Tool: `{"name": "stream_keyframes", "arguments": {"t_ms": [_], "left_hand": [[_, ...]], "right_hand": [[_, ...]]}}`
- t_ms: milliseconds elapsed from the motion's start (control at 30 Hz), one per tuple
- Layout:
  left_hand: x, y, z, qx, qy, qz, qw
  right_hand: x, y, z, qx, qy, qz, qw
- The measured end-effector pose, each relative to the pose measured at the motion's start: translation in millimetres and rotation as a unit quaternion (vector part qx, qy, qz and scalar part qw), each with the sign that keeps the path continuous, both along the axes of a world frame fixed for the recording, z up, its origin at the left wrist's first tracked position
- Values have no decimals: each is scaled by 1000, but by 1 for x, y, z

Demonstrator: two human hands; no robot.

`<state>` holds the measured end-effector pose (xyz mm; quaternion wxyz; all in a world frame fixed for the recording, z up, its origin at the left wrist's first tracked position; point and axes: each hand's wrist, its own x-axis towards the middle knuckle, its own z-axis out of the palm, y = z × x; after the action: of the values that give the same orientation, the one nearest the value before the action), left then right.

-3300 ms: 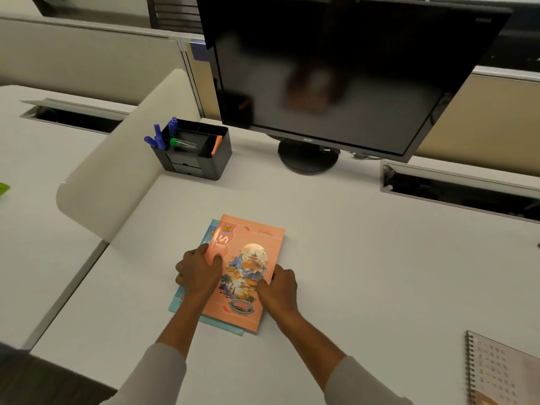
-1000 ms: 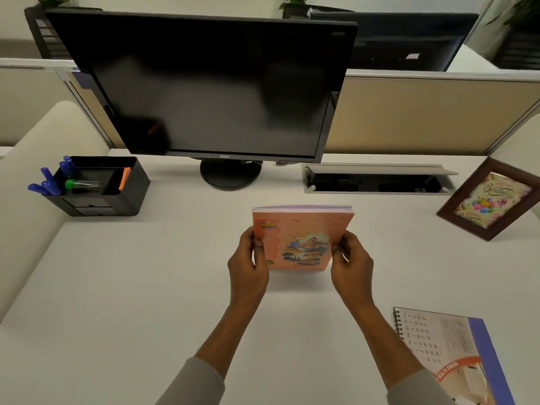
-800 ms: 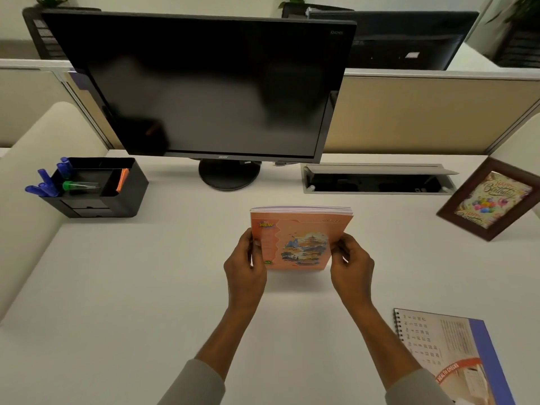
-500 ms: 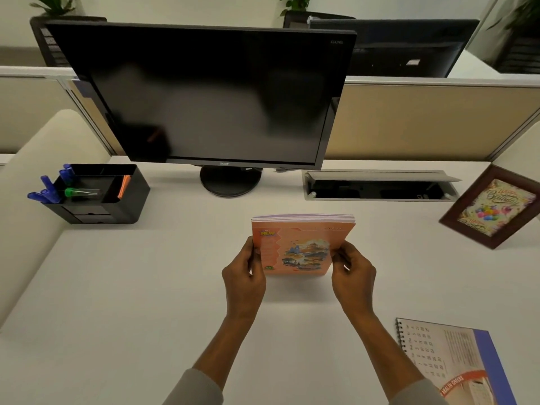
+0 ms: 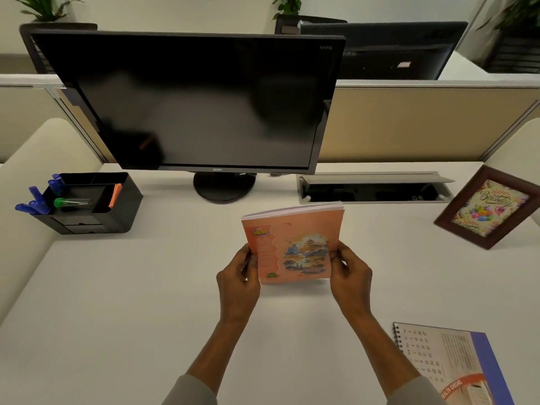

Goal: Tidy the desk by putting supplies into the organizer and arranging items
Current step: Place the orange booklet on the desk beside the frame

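Both hands grip the orange books: left hand (image 5: 238,280) on the left edge, right hand (image 5: 350,276) on the right, holding the orange books (image 5: 293,247) upright mid-table (image 5: 131,302), before the monitor (image 5: 190,103).

Open-plan office, white desk (image 5: 117,302) with a dark monitor (image 5: 190,100), beige cubicle partition (image 5: 409,124) behind, another monitor (image 5: 394,51) at the next workstation beyond it, black desk organizer (image 5: 117,206) holding pens, cable hatch (image 5: 374,188) set in the desktop, potted plants (image 5: 43,7) along the far wall
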<state>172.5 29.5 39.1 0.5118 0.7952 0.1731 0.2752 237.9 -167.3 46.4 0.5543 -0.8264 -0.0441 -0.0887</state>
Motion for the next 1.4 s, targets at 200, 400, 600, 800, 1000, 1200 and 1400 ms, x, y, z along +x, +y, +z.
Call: {"name": "stream_keyframes", "arguments": {"t_ms": [200, 400, 600, 800, 1000, 1200, 1400], "left_hand": [[13, -19, -1, -109, 32, 17, 993], [34, -58, 2, -317, 121, 21, 940], [57, -107, 1, -491, 162, 52, 855], [78, -153, -7, -613, 208, 51, 760], [98, -188, -10, -650, 241, 47, 720], [118, -203, -13, -644, 264, 24, 718], [132, -207, -25, -607, 312, 2, 731]], "right_hand": [[30, -13, 32, -44, -58, 15, 997], [75, -34, 54, -148, -95, 22, 984], [113, -50, 69, -252, -71, 42, 964], [150, -63, 58, -380, -70, 56, 921], [180, -74, 33, -447, -10, 45, 893], [201, -83, 14, -465, 70, 35, 882], [213, -92, -6, -492, 112, 37, 862]]}}
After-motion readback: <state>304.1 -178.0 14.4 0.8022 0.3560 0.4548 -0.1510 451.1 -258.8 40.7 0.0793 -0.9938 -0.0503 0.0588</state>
